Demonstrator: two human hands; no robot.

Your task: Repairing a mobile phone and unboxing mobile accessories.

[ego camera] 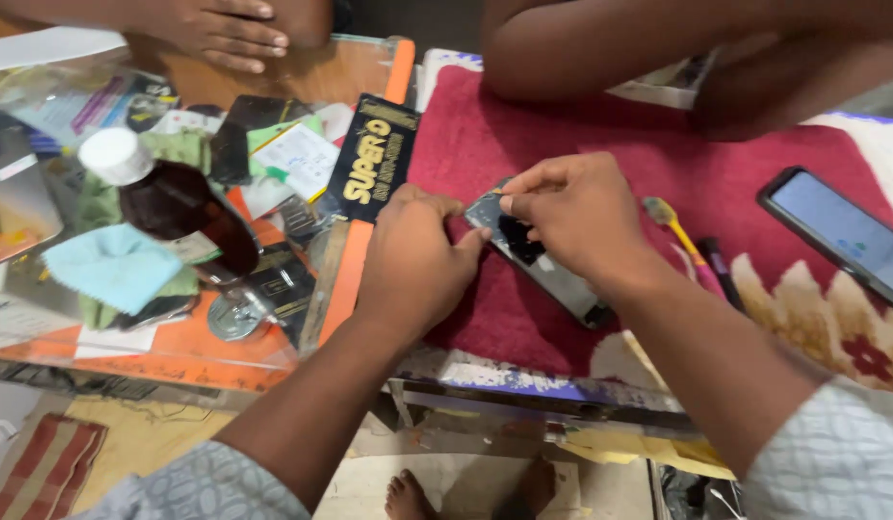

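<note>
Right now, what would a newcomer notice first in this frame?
Both hands, left and right, pinch a dark phone at centre on the red cloth. A brown bottle with a white cap lies left on a cluttered tray; a lit phone rests far right.

Bare red mat (485, 144) lies open behind the hands, hemmed left by a brown bottle (181, 207) amid clutter (perhaps cards), right by a yellow-tipped tool (672, 226) and dark phone (841, 236).

Red floral cloth (581, 125) covers worn table (523, 390).
</note>
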